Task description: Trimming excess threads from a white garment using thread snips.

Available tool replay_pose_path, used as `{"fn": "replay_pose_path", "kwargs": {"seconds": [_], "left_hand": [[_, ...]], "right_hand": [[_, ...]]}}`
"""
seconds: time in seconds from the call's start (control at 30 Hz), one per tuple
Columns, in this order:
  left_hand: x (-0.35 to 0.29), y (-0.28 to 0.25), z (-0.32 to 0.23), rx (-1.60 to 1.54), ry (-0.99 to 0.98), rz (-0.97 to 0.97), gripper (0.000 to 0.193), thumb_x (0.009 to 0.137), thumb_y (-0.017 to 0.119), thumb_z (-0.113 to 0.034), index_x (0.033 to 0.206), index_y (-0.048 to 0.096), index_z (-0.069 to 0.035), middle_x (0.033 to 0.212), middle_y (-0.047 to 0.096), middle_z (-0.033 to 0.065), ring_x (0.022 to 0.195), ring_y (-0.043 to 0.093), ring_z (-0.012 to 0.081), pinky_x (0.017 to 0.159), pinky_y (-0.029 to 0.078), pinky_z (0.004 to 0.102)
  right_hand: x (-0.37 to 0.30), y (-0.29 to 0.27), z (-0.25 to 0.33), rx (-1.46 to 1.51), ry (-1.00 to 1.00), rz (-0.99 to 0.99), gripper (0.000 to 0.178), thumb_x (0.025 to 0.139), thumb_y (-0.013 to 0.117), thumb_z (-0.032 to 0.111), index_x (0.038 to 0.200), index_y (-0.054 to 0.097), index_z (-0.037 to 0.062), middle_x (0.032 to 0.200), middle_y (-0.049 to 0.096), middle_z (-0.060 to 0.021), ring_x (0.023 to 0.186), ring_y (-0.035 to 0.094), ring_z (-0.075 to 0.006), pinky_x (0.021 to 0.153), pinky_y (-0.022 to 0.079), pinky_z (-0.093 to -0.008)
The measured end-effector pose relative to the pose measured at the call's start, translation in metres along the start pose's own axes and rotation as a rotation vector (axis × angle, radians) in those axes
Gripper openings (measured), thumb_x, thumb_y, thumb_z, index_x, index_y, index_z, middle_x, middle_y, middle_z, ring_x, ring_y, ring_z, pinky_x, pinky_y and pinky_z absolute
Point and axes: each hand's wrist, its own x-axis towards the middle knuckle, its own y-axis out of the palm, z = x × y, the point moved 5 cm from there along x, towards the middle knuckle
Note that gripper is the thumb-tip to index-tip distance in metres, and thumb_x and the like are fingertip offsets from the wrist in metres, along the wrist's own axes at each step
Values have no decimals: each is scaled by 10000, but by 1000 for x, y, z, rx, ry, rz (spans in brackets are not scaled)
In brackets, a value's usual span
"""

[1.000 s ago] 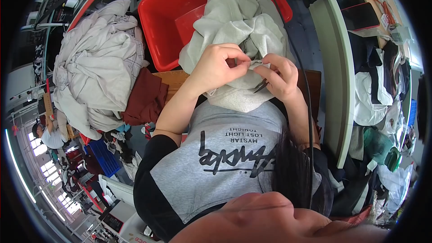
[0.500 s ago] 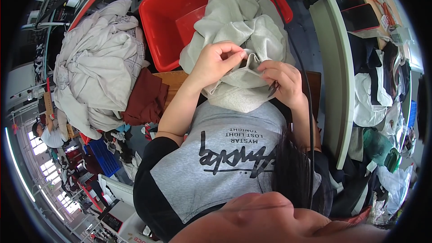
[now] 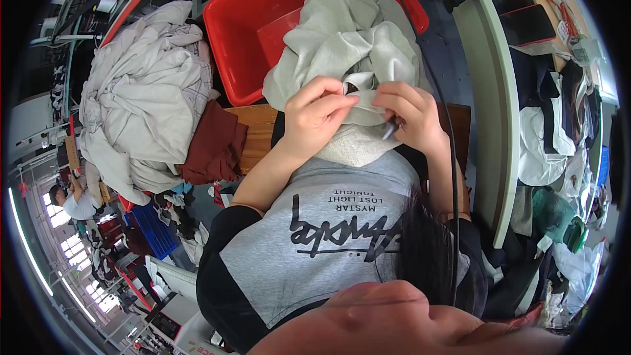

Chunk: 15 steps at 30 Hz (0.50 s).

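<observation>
While both hands meet at chest height: the pale grey garment (image 3: 348, 39) drapes from the red bin (image 3: 243, 33) onto the lap, kept close for fine work.
Left hand (image 3: 315, 115): grip pinched shut on a fold of it.
Right hand (image 3: 411, 115): grip closed on the fabric edge and a small dark tool (image 3: 389, 130), pulling it taut.
Desk (image 3: 253, 125): wooden, under the cloth.

A dark rectangular screen (image 3: 528, 24), phone-like with a reddish edge, is seen lying on the bench at upper right. A small white tag (image 3: 563, 31) is noted just beside it. Crumpled clear plastic bags (image 3: 573, 264) are observed at lower right.
</observation>
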Motion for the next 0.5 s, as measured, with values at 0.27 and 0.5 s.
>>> {"fn": "replay_pose_path", "kwargs": {"seconds": [0.27,0.5], "left_hand": [[-10,2,0,14,125,-82,238,653,790,80,832,680,-30,855,615,56,650,579,136,527,442,245],[12,-2,-14,-134,12,99,305,651,848,-44,909,686,-43,904,614,61,667,549,120,544,423,249]], "right_hand": [[-20,-4,11,-234,-295,-120,313,585,673,44,894,625,53,909,623,-85,561,535,-179,483,418,-292],[-15,-5,10,-247,-274,-138,316,570,666,50,883,619,55,903,611,-81,564,531,-177,488,420,-291]]}}
